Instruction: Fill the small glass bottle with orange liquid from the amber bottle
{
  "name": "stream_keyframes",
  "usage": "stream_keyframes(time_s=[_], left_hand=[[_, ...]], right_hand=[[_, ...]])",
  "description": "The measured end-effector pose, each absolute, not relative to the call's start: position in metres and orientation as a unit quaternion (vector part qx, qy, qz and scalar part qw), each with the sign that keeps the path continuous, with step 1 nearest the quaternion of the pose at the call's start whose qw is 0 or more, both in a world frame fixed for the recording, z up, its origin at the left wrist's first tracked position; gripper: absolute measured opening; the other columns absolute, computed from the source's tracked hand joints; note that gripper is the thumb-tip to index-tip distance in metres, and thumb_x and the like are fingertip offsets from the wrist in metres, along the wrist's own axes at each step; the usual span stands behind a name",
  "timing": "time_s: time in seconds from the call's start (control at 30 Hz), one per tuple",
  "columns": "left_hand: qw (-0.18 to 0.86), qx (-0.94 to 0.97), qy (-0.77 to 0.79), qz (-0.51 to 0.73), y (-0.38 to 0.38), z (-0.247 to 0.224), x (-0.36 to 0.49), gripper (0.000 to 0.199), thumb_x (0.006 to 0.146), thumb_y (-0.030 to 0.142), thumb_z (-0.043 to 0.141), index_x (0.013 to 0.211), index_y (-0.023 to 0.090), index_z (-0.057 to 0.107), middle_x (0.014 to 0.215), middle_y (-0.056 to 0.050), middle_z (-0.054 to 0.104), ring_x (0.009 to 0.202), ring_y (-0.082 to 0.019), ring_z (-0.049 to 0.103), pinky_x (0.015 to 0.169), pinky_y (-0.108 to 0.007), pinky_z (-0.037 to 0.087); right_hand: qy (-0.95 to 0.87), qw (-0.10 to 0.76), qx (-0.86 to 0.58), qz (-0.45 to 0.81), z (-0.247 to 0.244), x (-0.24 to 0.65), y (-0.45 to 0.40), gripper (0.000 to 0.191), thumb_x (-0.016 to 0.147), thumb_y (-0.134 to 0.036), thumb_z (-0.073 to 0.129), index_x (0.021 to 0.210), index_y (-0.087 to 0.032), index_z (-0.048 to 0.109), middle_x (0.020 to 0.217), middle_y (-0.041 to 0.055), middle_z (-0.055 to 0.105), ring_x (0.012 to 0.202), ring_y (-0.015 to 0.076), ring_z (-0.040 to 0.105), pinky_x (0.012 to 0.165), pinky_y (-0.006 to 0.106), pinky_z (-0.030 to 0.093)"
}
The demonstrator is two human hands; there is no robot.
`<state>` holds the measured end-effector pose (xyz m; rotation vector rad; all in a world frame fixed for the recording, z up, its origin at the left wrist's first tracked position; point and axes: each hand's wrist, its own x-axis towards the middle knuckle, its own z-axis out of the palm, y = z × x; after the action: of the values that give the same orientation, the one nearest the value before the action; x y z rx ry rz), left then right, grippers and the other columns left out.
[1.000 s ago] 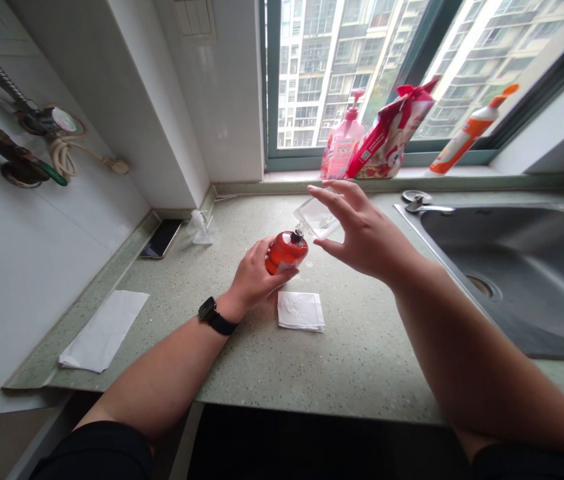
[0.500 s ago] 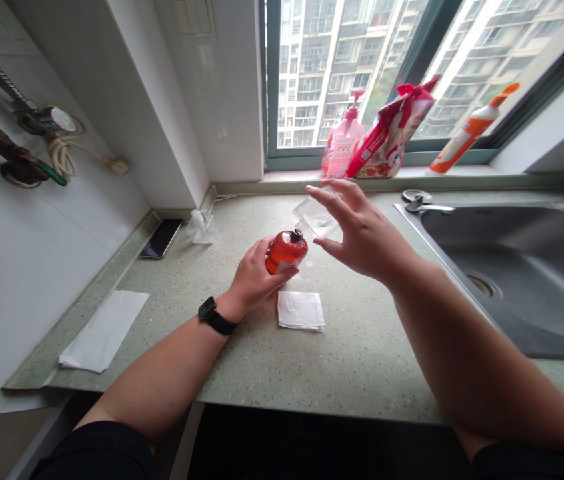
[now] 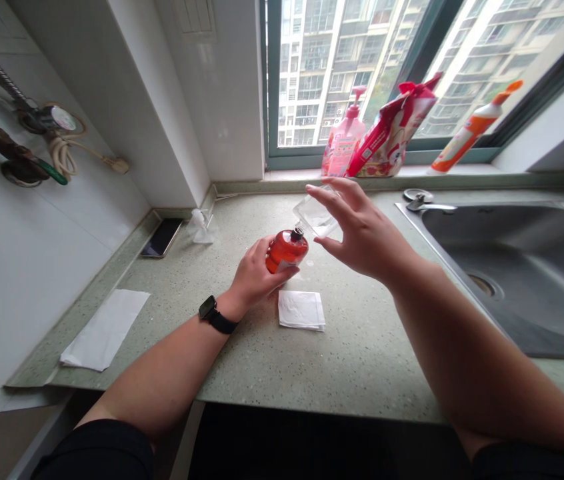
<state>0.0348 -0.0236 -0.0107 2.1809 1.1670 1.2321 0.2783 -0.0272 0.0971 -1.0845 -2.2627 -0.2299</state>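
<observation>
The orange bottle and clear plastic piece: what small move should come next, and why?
Probably the right hand should close on the clear plastic piece: it is spread open around that piece, which sits beside the dark cap of the orange bottle, and the left hand grips the bottle.

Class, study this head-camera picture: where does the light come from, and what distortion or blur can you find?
Head view: daylight enters through the window, washing out the buildings outside; a soft sheen lies on the steel sink; wide-angle distortion tilts the window's lines and swells the right forearm; the orange bottle looks sharp, without visible blur.
</observation>
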Motion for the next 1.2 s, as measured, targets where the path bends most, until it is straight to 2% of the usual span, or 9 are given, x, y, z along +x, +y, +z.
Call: stream_keyframes(time_s=[0.2,0.83,1.2], left_hand=[[0.192,0.774,0.414,0.439,-0.0238,-0.0103,0.0346,0.067,0.088,0.057,0.086,0.140,0.025,0.056,0.131,-0.013,0.073,0.115,-0.030,0.072,0.100,-0.050,0.059],[0.194,0.773,0.418,0.436,-0.0256,-0.0080,0.0351,0.065,0.088,0.054,0.086,0.139,0.025,0.057,0.132,-0.013,0.072,0.113,-0.029,0.072,0.098,-0.048,0.059],[0.196,0.772,0.423,0.433,-0.0257,-0.0075,0.0349,0.065,0.088,0.054,0.086,0.137,0.024,0.057,0.131,-0.013,0.073,0.113,-0.030,0.072,0.098,-0.048,0.059]], right_hand=[[-0.854,0.304,-0.413,-0.085,0.0976,0.2775,-0.0274,0.091,0.089,-0.018,0.067,0.169,-0.040,0.031,0.166,0.0113,0.044,0.152,0.0409,0.048,0.116,0.067,0.053],[-0.852,0.324,-0.400,-0.094,0.0927,0.2761,-0.0252,0.088,0.088,-0.014,0.068,0.167,-0.036,0.036,0.166,0.0129,0.045,0.151,0.0409,0.049,0.116,0.065,0.053],[-0.851,0.333,-0.395,-0.096,0.0917,0.2743,-0.0255,0.091,0.088,-0.013,0.068,0.169,-0.038,0.034,0.168,0.0115,0.045,0.152,0.0421,0.048,0.119,0.067,0.050]])
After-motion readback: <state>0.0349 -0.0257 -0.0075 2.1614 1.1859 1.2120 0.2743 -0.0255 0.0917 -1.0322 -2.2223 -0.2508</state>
